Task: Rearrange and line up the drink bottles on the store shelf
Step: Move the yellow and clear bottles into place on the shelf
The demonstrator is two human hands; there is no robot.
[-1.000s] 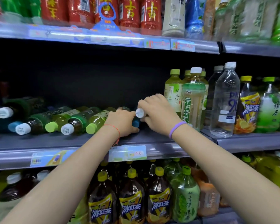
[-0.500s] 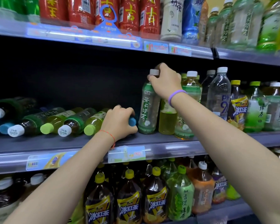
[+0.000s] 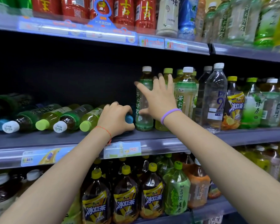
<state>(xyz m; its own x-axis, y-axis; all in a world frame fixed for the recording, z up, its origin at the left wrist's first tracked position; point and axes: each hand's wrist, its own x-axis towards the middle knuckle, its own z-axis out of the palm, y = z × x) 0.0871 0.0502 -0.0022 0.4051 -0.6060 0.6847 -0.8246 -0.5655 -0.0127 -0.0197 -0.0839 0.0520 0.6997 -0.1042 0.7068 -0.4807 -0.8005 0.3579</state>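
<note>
On the middle shelf point(image 3: 152, 138), the right hand point(image 3: 158, 101) is spread wide, fingers straight and apart, in front of an upright green-label tea bottle point(image 3: 144, 101) with a white cap; whether it touches is unclear. At its 8 o'clock the left hand point(image 3: 116, 118) curls its fingers over a lying bottle with a blue cap point(image 3: 129, 119). More toppled bottles point(image 3: 63, 118) lie at 9 o'clock, caps outward; standing bottles point(image 3: 215, 97) line up at 3 o'clock
</note>
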